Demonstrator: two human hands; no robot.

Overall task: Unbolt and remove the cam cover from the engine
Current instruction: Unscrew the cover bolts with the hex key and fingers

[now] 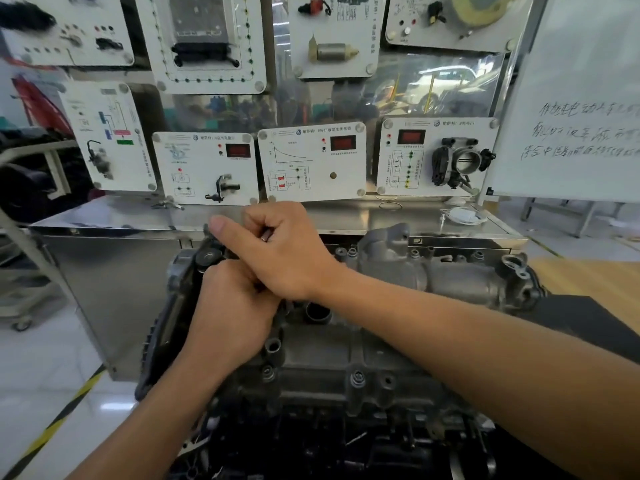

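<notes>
A grey metal engine fills the lower middle, with its cam cover [346, 344] on top, studded with bolts [358, 377]. My right hand [277, 251] is curled round a slim metal tool whose end [266, 234] pokes out between thumb and forefinger, above the cover's far left corner. My left hand [230, 313] sits just below it, fingers curled at the same corner beside the black timing cover [180, 292]. What the left fingers hold is hidden under the right hand.
A steel bench [138, 216] stands behind the engine, carrying white sensor display boards [311, 161] and a throttle body panel [436, 157]. A whiteboard [581, 98] leans at the right. Loose washers and a white cable [464, 214] lie on the bench. Yellow-black floor tape [59, 424] runs lower left.
</notes>
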